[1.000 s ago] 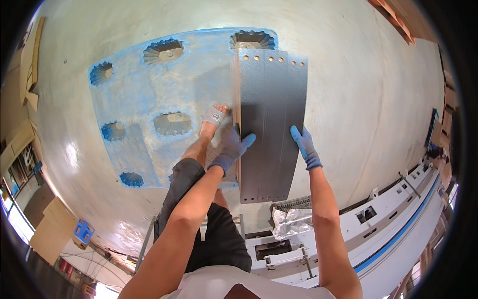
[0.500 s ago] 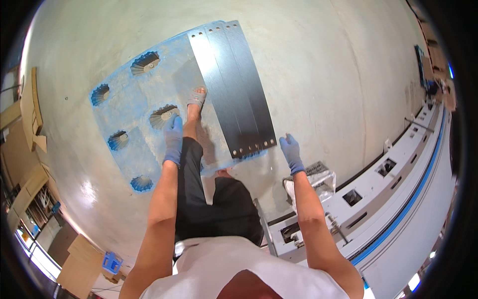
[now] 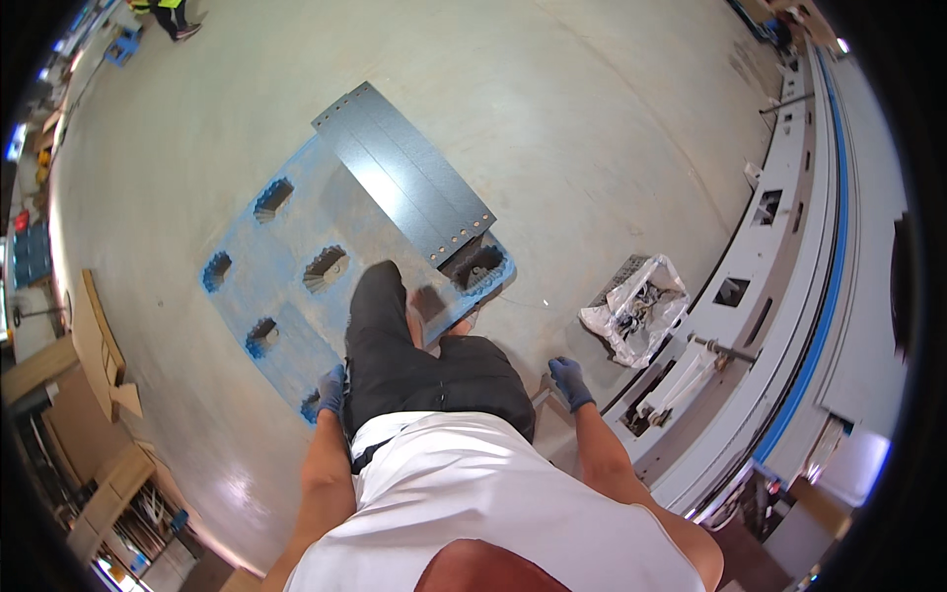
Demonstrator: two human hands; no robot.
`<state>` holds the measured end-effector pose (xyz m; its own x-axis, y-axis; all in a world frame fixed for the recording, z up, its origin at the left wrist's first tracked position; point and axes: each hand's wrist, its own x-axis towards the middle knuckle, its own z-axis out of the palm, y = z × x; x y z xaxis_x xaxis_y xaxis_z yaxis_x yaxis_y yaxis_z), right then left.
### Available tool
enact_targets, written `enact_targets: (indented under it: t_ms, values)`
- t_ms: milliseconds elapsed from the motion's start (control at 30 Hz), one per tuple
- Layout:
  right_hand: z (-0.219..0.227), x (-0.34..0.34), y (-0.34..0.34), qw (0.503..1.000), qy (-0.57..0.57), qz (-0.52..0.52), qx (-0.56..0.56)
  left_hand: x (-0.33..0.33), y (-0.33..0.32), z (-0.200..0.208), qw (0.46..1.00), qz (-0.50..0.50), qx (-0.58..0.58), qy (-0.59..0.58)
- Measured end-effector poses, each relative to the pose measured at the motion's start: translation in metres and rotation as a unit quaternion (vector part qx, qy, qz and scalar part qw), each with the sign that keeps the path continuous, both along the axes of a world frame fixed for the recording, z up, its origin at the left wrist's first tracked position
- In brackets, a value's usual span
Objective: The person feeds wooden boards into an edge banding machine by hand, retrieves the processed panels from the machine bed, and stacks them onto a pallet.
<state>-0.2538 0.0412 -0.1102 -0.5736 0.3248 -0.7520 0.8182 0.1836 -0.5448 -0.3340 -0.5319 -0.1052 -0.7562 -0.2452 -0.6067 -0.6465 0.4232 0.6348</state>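
Observation:
My left hand, in a blue-grey glove, hangs loosely beside my left thigh, over the near corner of a blue plastic pallet. Its fingers are only partly visible, and nothing shows in them. Gloved the same way, my right hand is held out to my right above the floor, fingers loosely bent and nothing visible in it. Dark metal strips with holes along both ends lie side by side across the pallet's far right part. Neither hand touches them. My legs stand at the pallet's near edge.
A basket lined with a white plastic bag stands on the floor to the right. Beyond it runs a long grey machine bed with a blue stripe. Cardboard pieces are at the left. A person's legs show at the far left.
My view has risen and turned, so the pallet and strips look smaller and rotated. Both hands have come back closer to my body. The lined basket is now fully visible.

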Motion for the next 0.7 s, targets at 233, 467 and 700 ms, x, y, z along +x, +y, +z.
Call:
enact_targets:
  t_ms: [233,467,700]
  values:
    - [-0.014,0.087,-0.018,0.984,0.133,-0.067,0.094,-0.049,0.026,0.016,0.976,0.089,0.097,-0.171]
    - [-0.009,0.177,-0.085,0.929,0.148,0.099,0.325,-0.094,0.043,0.045,0.983,0.016,0.18,-0.026]
    - [0.029,0.258,-0.205,0.958,0.139,0.051,0.243,0.018,-0.067,-0.019,0.921,0.088,0.355,-0.137]
